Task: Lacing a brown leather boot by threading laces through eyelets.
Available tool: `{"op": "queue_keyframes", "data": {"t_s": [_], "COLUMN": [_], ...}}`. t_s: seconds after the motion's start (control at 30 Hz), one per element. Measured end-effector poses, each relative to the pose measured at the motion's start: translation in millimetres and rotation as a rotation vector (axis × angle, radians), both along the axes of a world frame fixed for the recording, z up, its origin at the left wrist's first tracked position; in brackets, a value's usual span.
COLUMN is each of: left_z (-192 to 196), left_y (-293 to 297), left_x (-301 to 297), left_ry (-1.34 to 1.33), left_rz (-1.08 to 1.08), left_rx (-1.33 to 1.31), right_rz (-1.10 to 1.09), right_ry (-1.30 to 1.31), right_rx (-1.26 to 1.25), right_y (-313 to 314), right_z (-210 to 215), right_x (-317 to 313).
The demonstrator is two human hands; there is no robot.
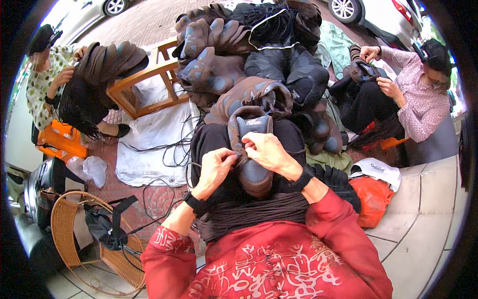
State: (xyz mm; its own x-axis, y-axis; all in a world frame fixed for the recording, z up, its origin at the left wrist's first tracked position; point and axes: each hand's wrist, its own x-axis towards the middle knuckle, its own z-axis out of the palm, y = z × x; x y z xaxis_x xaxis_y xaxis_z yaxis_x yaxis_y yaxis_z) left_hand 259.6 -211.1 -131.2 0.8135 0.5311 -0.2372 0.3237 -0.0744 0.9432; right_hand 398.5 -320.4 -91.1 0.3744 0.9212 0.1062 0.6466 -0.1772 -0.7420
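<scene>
A brown shoe upper (255, 174) with grey-blue panels lies across my lap, its toe toward me and its tongue (253, 123) pointing away. My left hand (215, 170) is closed in a pinch at the left edge of the upper; what its fingertips hold is too small to make out. Over the lacing area, my right hand (270, 153) has its fingers pinched together on the upper, hiding the spot they grip. A thick bundle of dark laces (254, 213) is draped over my lap, between the shoe upper and my body.
Beyond my knees rises a heap of stacked shoe uppers (214, 70), with black laces (264, 22) on top. A wooden frame (134, 94) stands left of it. Two people sit left and right, handling uppers. A wicker chair (67, 234) and an orange bag (371, 199) flank me.
</scene>
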Motion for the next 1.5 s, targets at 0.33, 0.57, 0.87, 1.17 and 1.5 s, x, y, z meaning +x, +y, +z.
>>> {"op": "queue_keyframes", "data": {"t_s": [0.33,0.57,0.87,1.17,1.5], "left_z": [1,-5,19,1,26], "left_y": [-7,-10,-6,5,10], "left_x": [3,9,7,1,-28], "left_ry": [-0.134,-0.155,-0.101,-0.216,-0.136], "left_rz": [0.108,0.058,0.115,-0.128,-0.615], "left_rx": [-0.103,0.516,-0.064,0.137,0.631], "right_rz": [0.046,0.069,0.122,-0.148,-0.097], "right_ry": [0.103,0.096,-0.343,-1.244,-1.021], "right_rx": [-0.032,-0.030,0.084,0.033,0.158], "right_y": [-4,-4,0,-28,-48], "right_z": [-2,-2,-16,52,40], "right_x": [2,2,-1,63,77]}}
